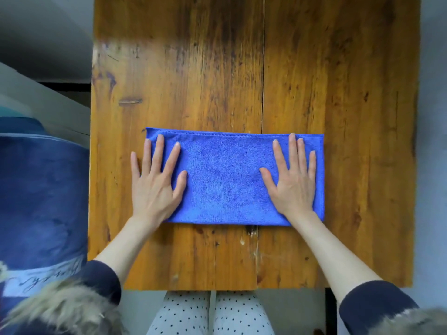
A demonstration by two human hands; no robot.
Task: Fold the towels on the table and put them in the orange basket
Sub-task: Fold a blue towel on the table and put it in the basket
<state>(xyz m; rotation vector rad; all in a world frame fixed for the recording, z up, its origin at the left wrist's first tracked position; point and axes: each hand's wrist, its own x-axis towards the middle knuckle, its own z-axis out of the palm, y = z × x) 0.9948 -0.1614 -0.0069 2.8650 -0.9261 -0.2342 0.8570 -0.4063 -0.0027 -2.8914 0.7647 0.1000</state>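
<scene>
A blue towel [225,180] lies folded into a long rectangle across the middle of the wooden table [242,68]. My left hand [156,182] presses flat on the towel's left end, fingers spread, with the outer fingers reaching past the edge onto the wood. My right hand [294,180] lies flat on the towel's right end, fingers straight. Neither hand grips the cloth. No orange basket is in view.
A dark blue fabric item with a pale lettered band [41,201] sits off the table's left side. The table's near edge [193,288] runs just above my lap. Bare wood stretches beyond the towel toward the far edge.
</scene>
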